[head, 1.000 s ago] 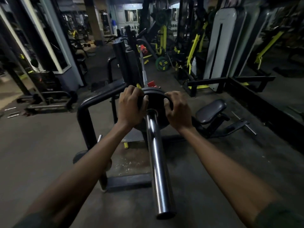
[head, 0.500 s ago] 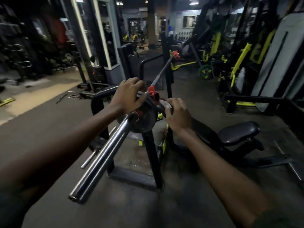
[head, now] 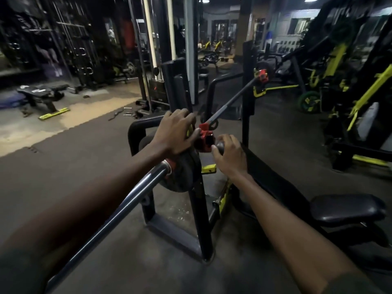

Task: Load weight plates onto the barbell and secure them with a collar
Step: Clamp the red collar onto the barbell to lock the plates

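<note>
Two bare hands meet at the loaded end of the barbell (head: 110, 217), whose chrome sleeve runs from the lower left corner up toward the middle. We see our left hand (head: 176, 132) laid over the top edge of the dark weight plate (head: 184, 172), fingers spread and curled on it, so this grip is closed on the plate. That plate sits on the sleeve, close against the rack upright (head: 200, 219). Just right of it, a red collar (head: 204, 137) sits on the bar, touching the plate's far side. Our right hand (head: 230, 154) hovers beside the collar, fingertips close to it, fingers loosely apart; whether they touch it we cannot tell. Farther right, a second red collar (head: 262, 75) marks the bar's far end, above the black bench (head: 347, 209).
</note>
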